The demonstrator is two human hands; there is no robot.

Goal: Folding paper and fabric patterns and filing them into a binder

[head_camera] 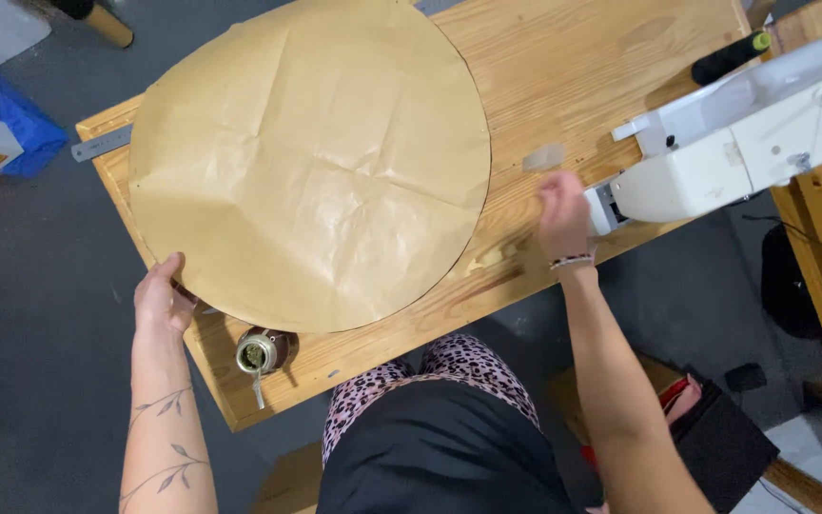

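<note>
My left hand (162, 303) pinching the edge of the brown paper circle (311, 162) spread across the wooden desk (563, 67), my right hand (563, 214) blurred – grip state unclear – beside the white sewing machine (744, 143), metal ruler (102, 144) poking out beneath the paper

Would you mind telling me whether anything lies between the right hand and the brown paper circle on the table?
Nothing visible does. The right hand hovers over bare wooden table just right of the paper circle; the left hand already touches its lower-left edge.
</note>
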